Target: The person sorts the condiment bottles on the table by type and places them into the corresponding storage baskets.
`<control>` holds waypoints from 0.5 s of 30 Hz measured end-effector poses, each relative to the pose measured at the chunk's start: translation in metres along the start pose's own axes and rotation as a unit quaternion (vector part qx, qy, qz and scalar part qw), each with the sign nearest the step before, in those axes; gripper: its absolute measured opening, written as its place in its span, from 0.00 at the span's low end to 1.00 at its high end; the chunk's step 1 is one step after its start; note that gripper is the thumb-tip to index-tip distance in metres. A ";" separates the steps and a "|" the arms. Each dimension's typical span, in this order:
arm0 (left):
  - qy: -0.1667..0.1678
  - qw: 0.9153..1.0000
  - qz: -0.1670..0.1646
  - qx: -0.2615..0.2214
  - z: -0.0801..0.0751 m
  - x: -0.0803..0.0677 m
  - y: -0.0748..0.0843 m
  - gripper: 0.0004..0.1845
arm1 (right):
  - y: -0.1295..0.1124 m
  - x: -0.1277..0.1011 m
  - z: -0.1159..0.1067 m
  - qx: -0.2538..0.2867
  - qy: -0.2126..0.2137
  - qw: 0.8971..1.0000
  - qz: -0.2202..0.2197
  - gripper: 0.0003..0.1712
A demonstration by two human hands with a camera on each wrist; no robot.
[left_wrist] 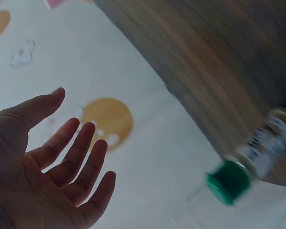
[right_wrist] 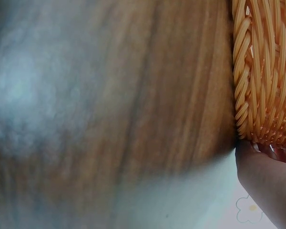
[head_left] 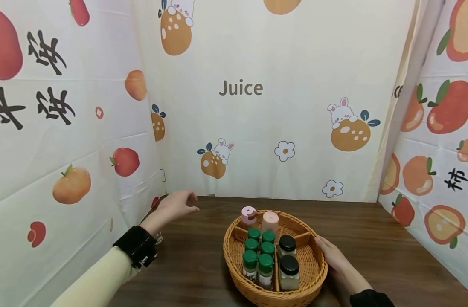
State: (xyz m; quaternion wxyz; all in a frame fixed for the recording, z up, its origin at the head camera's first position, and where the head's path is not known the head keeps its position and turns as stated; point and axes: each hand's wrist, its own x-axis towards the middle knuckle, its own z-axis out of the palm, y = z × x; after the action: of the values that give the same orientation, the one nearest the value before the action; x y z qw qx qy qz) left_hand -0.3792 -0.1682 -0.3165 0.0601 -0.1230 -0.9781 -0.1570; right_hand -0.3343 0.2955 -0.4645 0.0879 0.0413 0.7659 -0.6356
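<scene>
Woven wicker basket (head_left: 318, 273); dark wood-grain table (head_left: 372, 238), matt; jars' (head_left: 289, 273) lids plastic.

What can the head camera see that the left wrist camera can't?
Only the head view shows the wicker basket with its green-capped jars, black-capped jars and pink-topped bottles, and the right hand touching its rim. Only the left wrist view shows a green-capped jar lying on the table. Both show the open left hand and the wooden table.
</scene>
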 end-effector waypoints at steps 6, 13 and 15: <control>0.020 1.000 -0.015 0.000 -0.004 -0.012 -0.046 0.16 | 0.000 0.000 -0.001 -0.005 0.001 1.000 0.001 0.41; 0.023 0.999 -0.034 -0.001 -0.002 -0.023 -0.077 0.17 | 0.000 -0.001 0.000 -0.006 0.001 1.000 -0.003 0.41; 0.019 0.999 -0.040 0.003 0.000 -0.025 -0.083 0.17 | 0.000 -0.001 0.001 -0.005 0.001 1.000 -0.003 0.41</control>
State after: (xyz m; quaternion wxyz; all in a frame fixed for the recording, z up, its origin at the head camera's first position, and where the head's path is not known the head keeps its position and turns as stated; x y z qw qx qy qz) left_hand -0.3771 -0.2504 -0.3442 0.0729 -0.0808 -0.9813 -0.1589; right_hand -0.3329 0.2949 -0.4644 0.0855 0.0390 0.7692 -0.6321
